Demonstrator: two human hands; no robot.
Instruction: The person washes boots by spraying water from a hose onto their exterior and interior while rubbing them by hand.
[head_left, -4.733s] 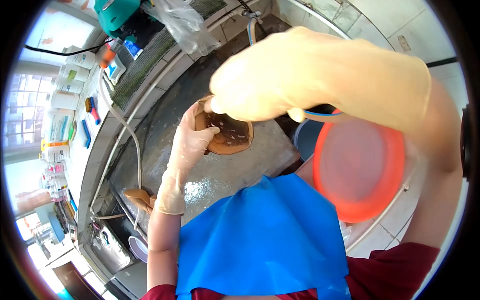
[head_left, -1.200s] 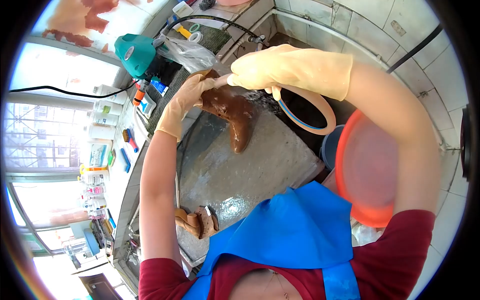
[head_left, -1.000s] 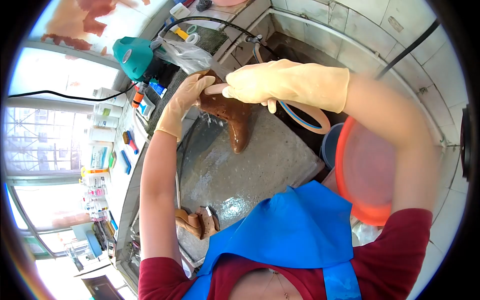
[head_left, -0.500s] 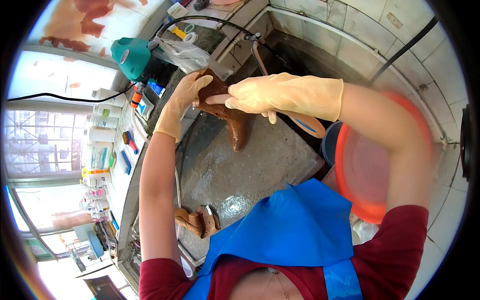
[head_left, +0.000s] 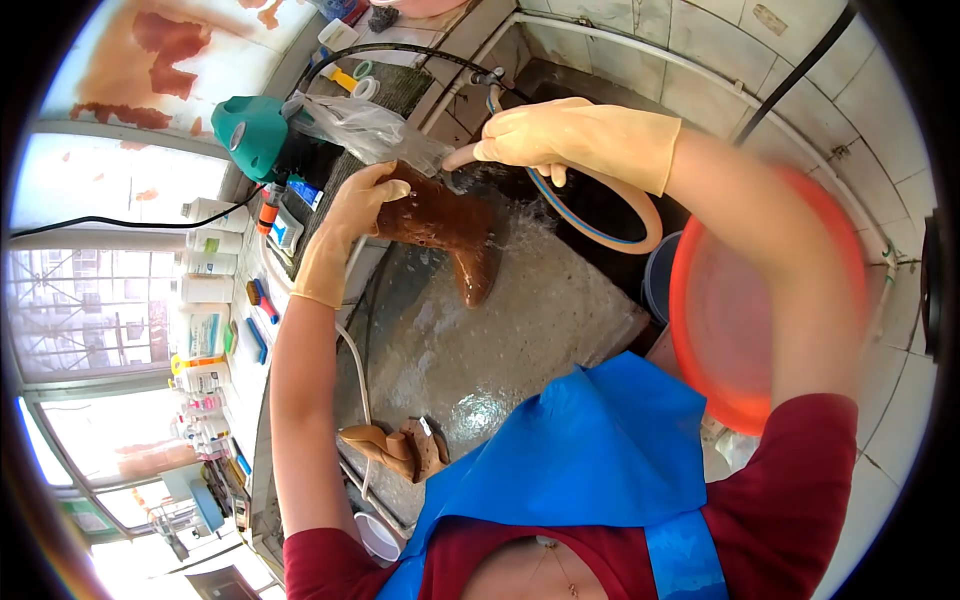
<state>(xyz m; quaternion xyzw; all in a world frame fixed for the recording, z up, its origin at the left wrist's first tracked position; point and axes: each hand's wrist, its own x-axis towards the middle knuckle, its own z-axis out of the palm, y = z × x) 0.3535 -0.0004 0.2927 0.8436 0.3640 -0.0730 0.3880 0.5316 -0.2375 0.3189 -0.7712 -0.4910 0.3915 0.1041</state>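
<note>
In the head view a wet brown boot (head_left: 445,225) is held over the concrete slab (head_left: 540,310). My left hand (head_left: 370,205), in a pale yellow rubber glove, grips the top of its shaft. My right hand (head_left: 535,138), gloved alike, is closed around a beige hose (head_left: 640,215), whose end points at the boot from just above it. Water splashes around the shaft and foot. A second brown boot (head_left: 385,450) lies on its side near the slab's lower left edge.
An orange basin (head_left: 690,370) and a dark bucket (head_left: 658,280) stand at the right. A green power tool (head_left: 250,135) and plastic bag (head_left: 370,125) rest on the ledge at upper left, with several bottles (head_left: 205,262) and brushes (head_left: 262,300) along the sill.
My right hand has moved from in front of the boot to above and right of it, with the hose end now off the shaft. Water now sprays over the boot, which shows its side.
</note>
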